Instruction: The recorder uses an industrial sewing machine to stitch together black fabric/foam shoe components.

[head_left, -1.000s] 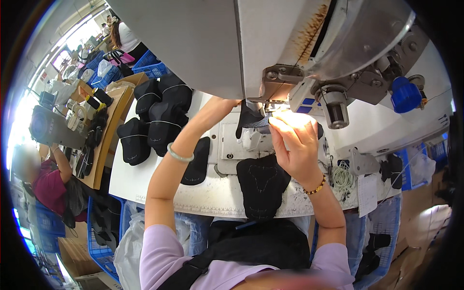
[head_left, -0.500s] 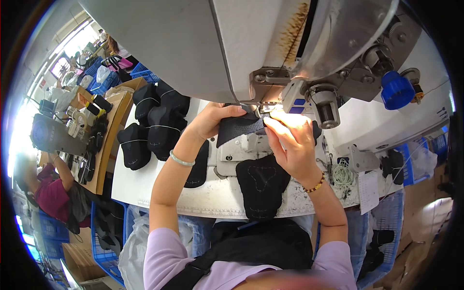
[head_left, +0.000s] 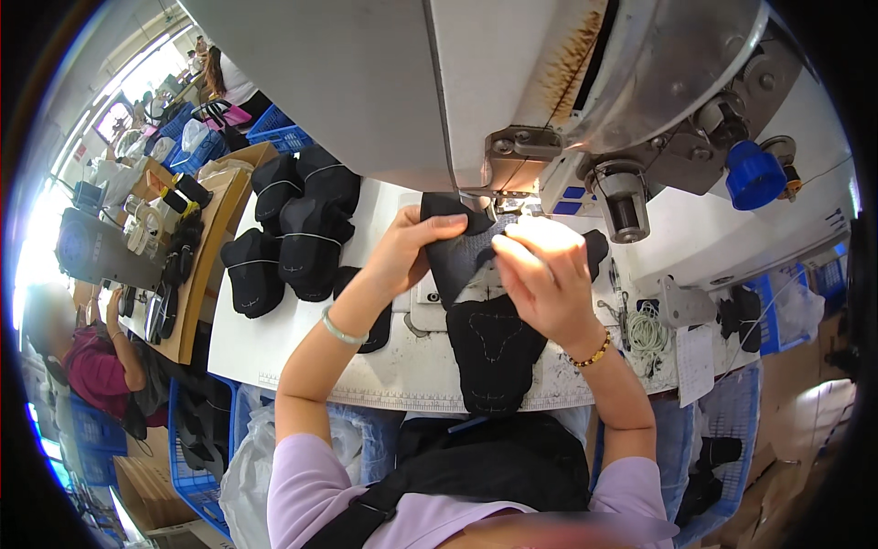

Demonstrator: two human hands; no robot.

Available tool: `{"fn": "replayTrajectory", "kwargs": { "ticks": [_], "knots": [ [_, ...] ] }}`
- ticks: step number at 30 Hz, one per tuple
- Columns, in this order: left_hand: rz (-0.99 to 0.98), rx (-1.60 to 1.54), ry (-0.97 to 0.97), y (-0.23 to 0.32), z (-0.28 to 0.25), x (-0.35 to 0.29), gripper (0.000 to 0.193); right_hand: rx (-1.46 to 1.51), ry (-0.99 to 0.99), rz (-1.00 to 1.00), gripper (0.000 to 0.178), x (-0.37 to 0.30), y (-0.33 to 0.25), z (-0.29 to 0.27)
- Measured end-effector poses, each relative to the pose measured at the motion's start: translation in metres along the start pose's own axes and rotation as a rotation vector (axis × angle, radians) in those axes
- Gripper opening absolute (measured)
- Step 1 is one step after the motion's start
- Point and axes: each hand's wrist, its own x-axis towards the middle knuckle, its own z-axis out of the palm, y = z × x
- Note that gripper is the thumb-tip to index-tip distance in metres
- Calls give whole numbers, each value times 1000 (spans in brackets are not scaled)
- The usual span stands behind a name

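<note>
I am watching both hands working a black fabric piece (head_left: 476, 311) under the sewing machine (head_left: 512, 91). A second ago the left hand (head_left: 402, 256) was only reaching toward the needle; now it is pinching the piece's upper left edge between thumb and fingers. The right hand (head_left: 544, 274) is pressing closed on the piece's right side, just under the presser foot (head_left: 494, 197). The piece is hanging from the grip down over the table (head_left: 302, 348) edge. Left of the grip, finished black pieces (head_left: 293, 229) are lying stacked. Judging from this, the piece is now getting lined up for stitching.
</note>
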Motion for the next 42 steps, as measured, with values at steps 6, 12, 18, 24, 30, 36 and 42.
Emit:
{"fn": "replayTrajectory", "kwargs": {
  "ticks": [6, 12, 18, 24, 30, 36, 42],
  "knots": [
    [77, -10, 60, -8, 18, -18, 19, 1, -64, -75, 38, -6, -2, 3],
    [14, 51, 86, -3, 16, -15, 22, 35, -29, -90, 32, -3, -3, 3],
    [-11, 19, 96, -7, 17, -17, 23, 84, -21, -64, 34, -4, 1, -1],
    [35, -76, 136, -13, 26, -22, 23, 69, -26, -68, 35, -6, 3, 0],
    [73, -112, 196, -23, 31, -28, 20, 86, -45, -42, 40, -8, 8, -6],
    [191, 49, 180, -28, 47, -33, 18, 171, 4, -65, 38, -10, 29, -10],
    [292, 238, 161, -30, 53, -35, 16, 230, -28, -42, 28, -8, 35, -18]
  ]
}}
